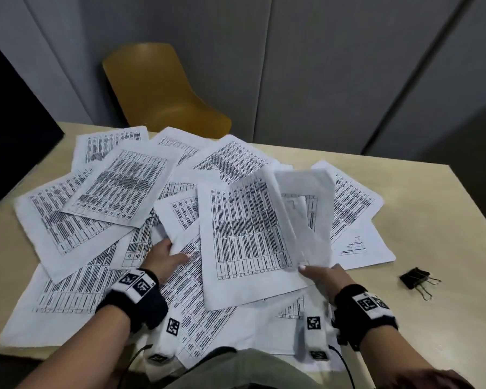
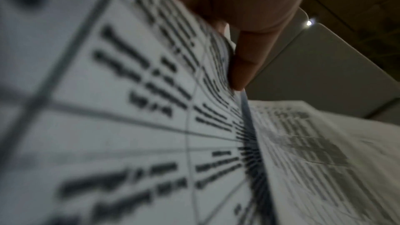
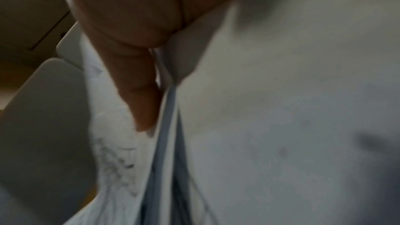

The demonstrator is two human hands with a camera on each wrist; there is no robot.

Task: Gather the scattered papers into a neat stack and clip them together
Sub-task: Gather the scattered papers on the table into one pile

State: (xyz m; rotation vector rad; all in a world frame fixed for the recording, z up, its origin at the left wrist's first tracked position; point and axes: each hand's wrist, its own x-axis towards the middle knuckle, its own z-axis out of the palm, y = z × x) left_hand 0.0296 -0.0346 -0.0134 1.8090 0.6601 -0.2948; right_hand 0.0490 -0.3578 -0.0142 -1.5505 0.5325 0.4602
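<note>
Several printed sheets (image 1: pixel 110 189) lie scattered and overlapping across the beige table (image 1: pixel 438 220). My left hand (image 1: pixel 167 258) grips the near edge of a sheet (image 1: pixel 180 214) in the middle of the pile, thumb on top. In the left wrist view a finger (image 2: pixel 240 67) presses against that printed sheet (image 2: pixel 121 109). My right hand (image 1: pixel 320 275) pinches the near corner of a few sheets (image 1: pixel 247 228), one of them lifted and blurred. In the right wrist view, my fingers (image 3: pixel 138 91) clamp the paper edges (image 3: pixel 168 143). A black binder clip (image 1: pixel 415 277) lies on the table to the right, untouched.
A yellow chair (image 1: pixel 157 91) stands behind the table's far edge, before grey wall panels. Some sheets overhang the table's near edge by my body. Bare tabletop shows on the right around the clip and at the far right corner.
</note>
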